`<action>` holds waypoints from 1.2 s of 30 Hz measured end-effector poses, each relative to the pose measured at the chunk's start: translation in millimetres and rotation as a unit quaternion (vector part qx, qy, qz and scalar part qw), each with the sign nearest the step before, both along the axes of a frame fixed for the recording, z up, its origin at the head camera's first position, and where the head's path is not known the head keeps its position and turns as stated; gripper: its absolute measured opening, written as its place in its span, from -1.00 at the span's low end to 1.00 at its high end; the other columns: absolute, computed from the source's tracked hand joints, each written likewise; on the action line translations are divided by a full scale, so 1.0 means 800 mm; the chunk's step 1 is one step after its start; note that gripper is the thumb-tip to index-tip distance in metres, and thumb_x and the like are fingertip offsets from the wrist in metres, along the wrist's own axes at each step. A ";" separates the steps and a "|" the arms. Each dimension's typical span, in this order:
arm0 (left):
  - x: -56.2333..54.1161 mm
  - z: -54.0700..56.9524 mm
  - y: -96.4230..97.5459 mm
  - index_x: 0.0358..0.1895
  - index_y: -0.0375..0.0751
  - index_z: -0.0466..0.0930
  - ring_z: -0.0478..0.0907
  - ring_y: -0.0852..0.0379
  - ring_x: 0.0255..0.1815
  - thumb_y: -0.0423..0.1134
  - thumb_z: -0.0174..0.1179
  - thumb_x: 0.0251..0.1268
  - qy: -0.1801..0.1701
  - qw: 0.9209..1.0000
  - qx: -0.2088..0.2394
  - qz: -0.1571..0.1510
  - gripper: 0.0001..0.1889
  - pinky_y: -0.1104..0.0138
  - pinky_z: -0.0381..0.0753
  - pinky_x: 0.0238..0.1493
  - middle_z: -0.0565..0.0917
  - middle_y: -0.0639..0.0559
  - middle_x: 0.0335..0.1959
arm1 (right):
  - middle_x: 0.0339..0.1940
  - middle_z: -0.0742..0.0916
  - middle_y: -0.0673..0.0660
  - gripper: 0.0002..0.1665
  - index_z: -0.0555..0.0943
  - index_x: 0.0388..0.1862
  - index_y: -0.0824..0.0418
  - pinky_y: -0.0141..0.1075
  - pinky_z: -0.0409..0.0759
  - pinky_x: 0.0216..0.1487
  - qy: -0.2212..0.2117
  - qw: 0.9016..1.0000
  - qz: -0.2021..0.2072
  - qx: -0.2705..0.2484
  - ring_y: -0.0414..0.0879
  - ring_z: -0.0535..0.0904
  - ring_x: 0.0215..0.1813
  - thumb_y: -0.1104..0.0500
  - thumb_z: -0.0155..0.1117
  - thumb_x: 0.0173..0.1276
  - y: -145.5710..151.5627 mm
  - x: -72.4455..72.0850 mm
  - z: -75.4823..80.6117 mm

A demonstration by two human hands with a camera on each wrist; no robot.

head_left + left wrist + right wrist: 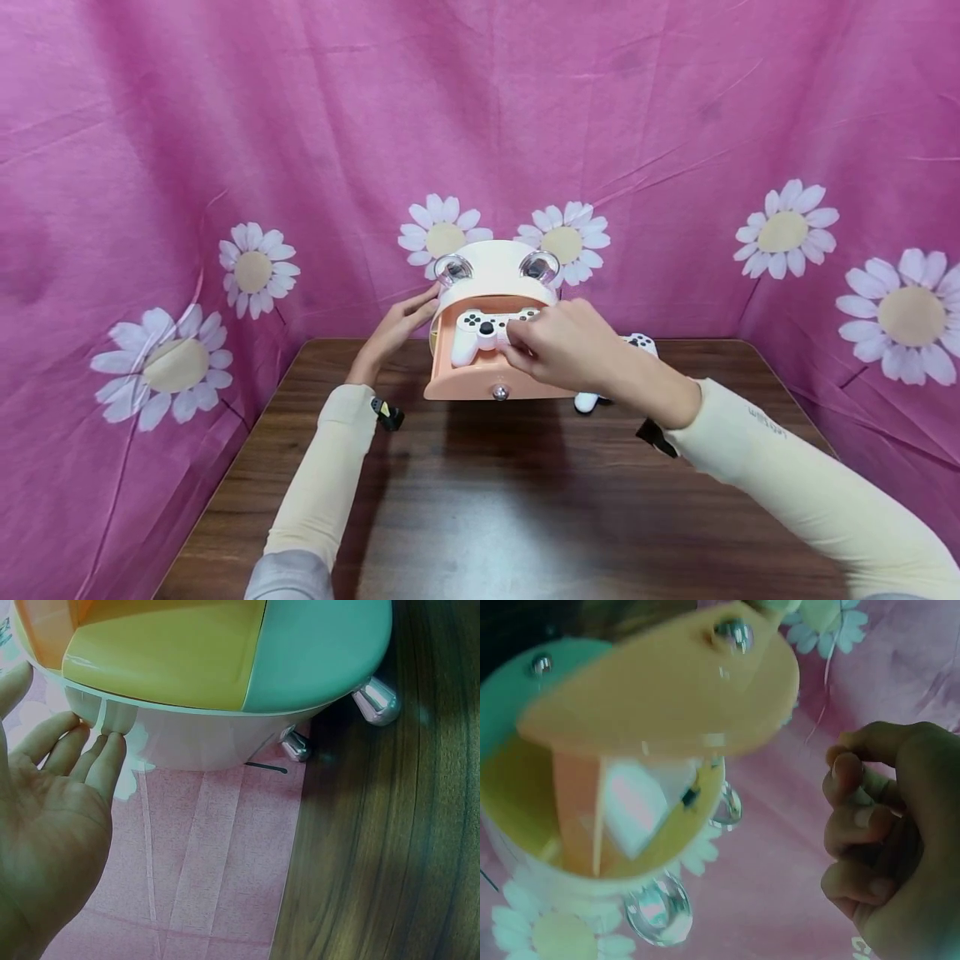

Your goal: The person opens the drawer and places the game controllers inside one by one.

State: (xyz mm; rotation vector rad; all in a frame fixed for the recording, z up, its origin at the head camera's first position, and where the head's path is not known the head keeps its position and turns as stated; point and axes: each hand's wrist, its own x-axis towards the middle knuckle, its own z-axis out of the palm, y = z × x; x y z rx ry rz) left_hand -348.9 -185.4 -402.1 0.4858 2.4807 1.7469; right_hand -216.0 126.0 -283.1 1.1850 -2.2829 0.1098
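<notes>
A frog-like storage box (495, 265) with two silver eyes stands near the back of the table. Its peach drawer (457, 385), fitted with a round silver knob (500, 392), is pulled out. Inside the drawer lies a white game controller (467, 340). My left hand (390, 337) has its fingers extended, the fingertips at the box's white side wall (195, 739). In front of the drawer's right part is my right hand (570, 342), covering some of the controller in the head view. The right wrist view shows its fingers (855, 825) loosely curled with nothing held, apart from the drawer.
A second white controller (587, 402) lies on the table to the right of the box, partly hidden by my right hand and wrist. Silver feet (377, 701) support the box. Behind the brown wooden table (495, 508) hangs a pink cloth (480, 125) with printed daisies.
</notes>
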 end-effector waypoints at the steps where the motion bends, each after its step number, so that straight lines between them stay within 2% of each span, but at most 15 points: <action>1: 0.000 0.000 0.000 0.64 0.27 0.32 0.06 0.14 0.76 0.22 0.13 0.62 -0.002 1.000 -0.001 -0.001 -0.37 0.00 0.08 0.81 0.29 0.30 0.68 | -0.79 0.41 -0.12 -0.53 0.43 -0.64 0.01 -0.25 0.21 -0.77 0.008 1.000 0.000 -0.008 -0.14 0.27 -0.71 0.02 0.43 0.42 0.002 0.005 -0.006; 5: -0.002 0.001 0.002 0.66 0.21 0.28 0.02 0.12 0.78 0.13 0.10 0.67 -0.005 1.000 -0.001 -0.003 -0.40 0.00 0.04 0.81 0.25 0.27 0.70 | -0.79 0.44 -0.11 -0.65 0.53 -0.50 0.04 -0.20 0.29 -0.79 0.024 0.999 -0.005 -0.030 -0.11 0.31 -0.73 -0.01 0.46 0.40 0.007 0.022 -0.029; 8: -0.003 0.002 0.002 0.67 0.15 0.28 0.02 0.09 0.78 0.09 0.09 0.69 -0.007 1.000 -0.001 -0.003 -0.40 0.00 0.04 0.81 0.24 0.24 0.71 | -0.79 0.45 -0.11 -0.67 0.54 -0.48 0.05 -0.20 0.29 -0.78 0.030 0.998 -0.011 -0.051 -0.09 0.33 -0.74 -0.01 0.48 0.37 0.008 0.031 -0.047; 11: -0.003 0.002 0.002 0.66 0.18 0.28 0.04 0.10 0.77 0.12 0.10 0.67 -0.009 1.000 -0.003 0.000 -0.39 0.00 0.06 0.81 0.25 0.25 0.70 | -0.78 0.47 -0.11 -0.64 0.52 -0.53 0.05 -0.23 0.27 -0.77 0.036 0.996 -0.014 -0.078 -0.10 0.37 -0.75 0.01 0.50 0.34 0.006 0.037 -0.065; 17: 0.001 0.002 0.000 0.65 0.26 0.31 0.07 0.13 0.76 0.18 0.13 0.63 -0.004 1.000 0.002 0.003 -0.38 0.00 0.08 0.80 0.28 0.29 0.69 | -0.71 0.61 -0.09 -0.72 0.58 -0.44 0.07 -0.24 0.30 -0.78 0.053 0.993 -0.032 -0.104 -0.12 0.50 -0.71 0.02 0.48 0.35 -0.006 0.043 -0.099; 24: -0.002 -0.001 0.001 0.62 0.32 0.33 0.08 0.14 0.76 0.24 0.13 0.61 0.004 1.000 0.000 -0.005 -0.38 -0.01 0.10 0.80 0.29 0.34 0.68 | -0.84 0.43 -0.09 -0.63 0.54 -0.39 0.13 -0.15 0.40 -0.78 0.081 0.987 -0.070 -0.117 -0.03 0.49 -0.77 -0.08 0.43 0.39 -0.017 0.045 -0.134; 27: -0.003 -0.002 0.001 0.62 0.32 0.34 0.08 0.13 0.76 0.26 0.13 0.60 0.006 1.000 -0.001 -0.003 -0.38 -0.02 0.11 0.80 0.29 0.34 0.68 | -0.84 0.43 -0.09 -0.59 0.52 -0.39 0.14 -0.15 0.39 -0.76 0.088 0.985 -0.081 -0.127 -0.02 0.49 -0.78 -0.12 0.42 0.40 -0.020 0.044 -0.146; 30: -0.003 -0.003 0.001 0.63 0.29 0.34 0.09 0.12 0.76 0.25 0.13 0.60 0.009 1.000 0.003 -0.003 -0.37 -0.02 0.13 0.79 0.30 0.32 0.68 | -0.85 0.40 -0.08 -0.52 0.49 -0.43 0.15 -0.17 0.28 -0.80 0.103 0.980 -0.098 -0.138 -0.01 0.46 -0.80 -0.17 0.42 0.38 -0.023 0.042 -0.153; 36: -0.004 -0.004 0.001 0.63 0.28 0.34 0.10 0.12 0.76 0.26 0.14 0.59 0.009 1.000 0.005 -0.001 -0.36 0.00 0.15 0.79 0.31 0.30 0.68 | -0.88 0.36 -0.08 -0.46 0.50 -0.53 0.14 -0.20 0.21 -0.83 0.144 0.970 -0.118 -0.158 -0.03 0.39 -0.83 -0.21 0.49 0.32 -0.032 0.036 -0.160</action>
